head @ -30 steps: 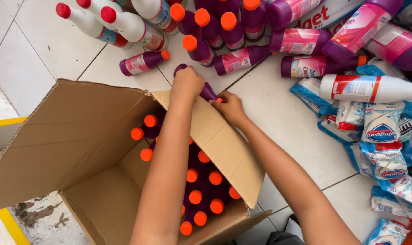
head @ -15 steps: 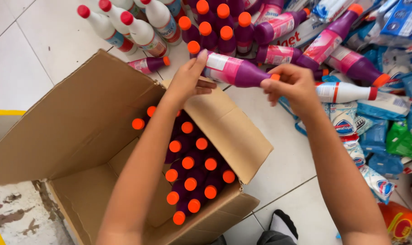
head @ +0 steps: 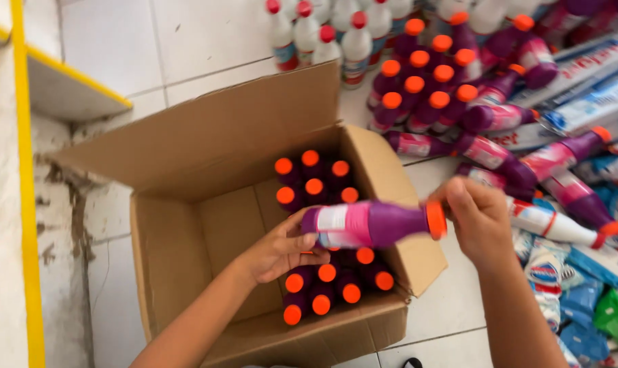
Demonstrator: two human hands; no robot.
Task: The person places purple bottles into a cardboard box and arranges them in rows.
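Cardboard box (head: 186, 272) stands open on the tiled floor, with upright purple, orange-capped bottles (head: 320, 286) along its right side. Above it a purple bottle (head: 370, 223) lies level, cap pointing right, pink-and-white label at its left end. The left hand (head: 278, 249) cups its base and the right hand (head: 479, 218) pinches its cap; blue-and-white pouches (head: 547, 272) lie right.

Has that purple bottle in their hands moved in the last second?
Yes. The purple bottle came off the floor pile and now hangs sideways over the cardboard box.

Box's (head: 186, 272) left half open, upright bottles (head: 315, 184) crowding right side, raised flap (head: 207, 136) behind
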